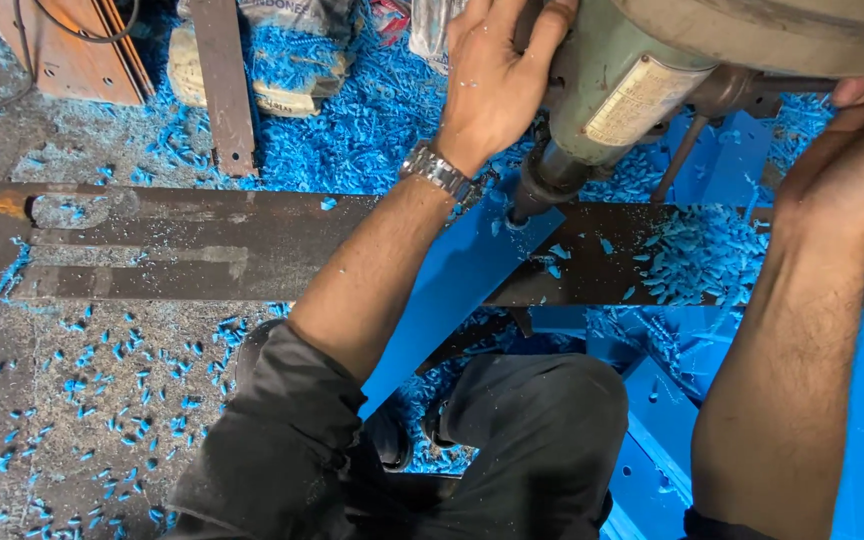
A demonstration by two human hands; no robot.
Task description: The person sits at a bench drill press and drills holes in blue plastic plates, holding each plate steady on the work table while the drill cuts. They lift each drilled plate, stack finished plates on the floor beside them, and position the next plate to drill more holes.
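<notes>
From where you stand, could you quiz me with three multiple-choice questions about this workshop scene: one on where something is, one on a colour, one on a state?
1. Where does the drill's tip meet the work?
A. on the blue strip lying across the dark metal bar
B. on the bare concrete floor
C. on a wooden board

2. What colour are the shavings scattered on the floor?
A. red
B. blue
C. yellow

3. How is the left hand placed?
A. hanging free at the side
B. flat on the floor
C. gripping the body of the drill

Answers:
1. A: the drill points down onto the blue strip, which crosses the dark metal bar.
2. B: the shavings are bright blue.
3. C: the left hand wraps around the drill; the right hand is up by the machine's other side.
</notes>
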